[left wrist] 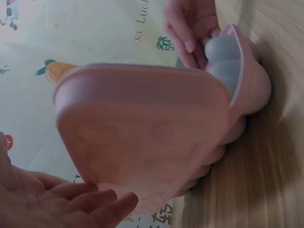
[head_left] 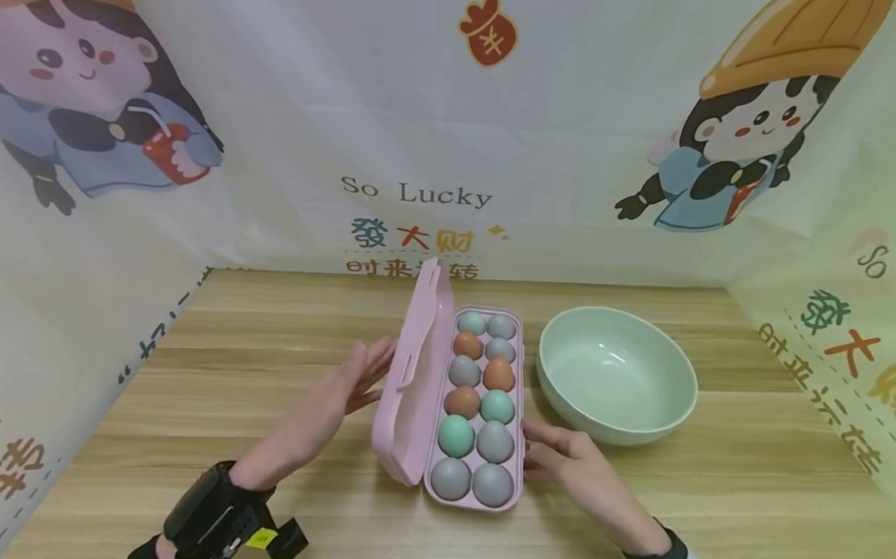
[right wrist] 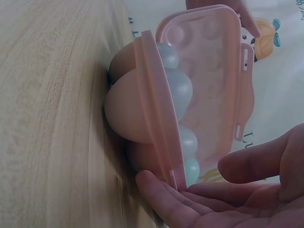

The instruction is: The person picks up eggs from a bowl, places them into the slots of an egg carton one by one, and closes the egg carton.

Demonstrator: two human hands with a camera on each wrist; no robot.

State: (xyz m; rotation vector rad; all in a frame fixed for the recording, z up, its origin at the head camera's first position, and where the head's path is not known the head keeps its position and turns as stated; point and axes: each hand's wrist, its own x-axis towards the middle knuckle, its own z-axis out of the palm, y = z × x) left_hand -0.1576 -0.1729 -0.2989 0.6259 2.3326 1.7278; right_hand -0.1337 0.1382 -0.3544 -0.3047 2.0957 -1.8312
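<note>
A pink plastic egg carton (head_left: 471, 506) stands lengthwise on the table with its lid (head_left: 385, 431) raised on the left side. Two rows of eggs fill it: grey eggs (head_left: 493, 485), brown eggs (head_left: 499, 374) and pale green eggs (head_left: 456, 436). My left hand (head_left: 330, 404) is at the outer face of the lid, its fingers extended along it in the left wrist view. On the other side, my right hand (head_left: 578, 464) has its fingertips at the carton's right edge. The right thumb (right wrist: 251, 161) stays apart from the carton in the right wrist view.
A pale green bowl (head_left: 607, 428) stands to the right of the carton, close beyond the right hand. The wood-grain table (head_left: 319, 491) ends at a printed cloth backdrop (head_left: 574, 152), which also rises at both sides.
</note>
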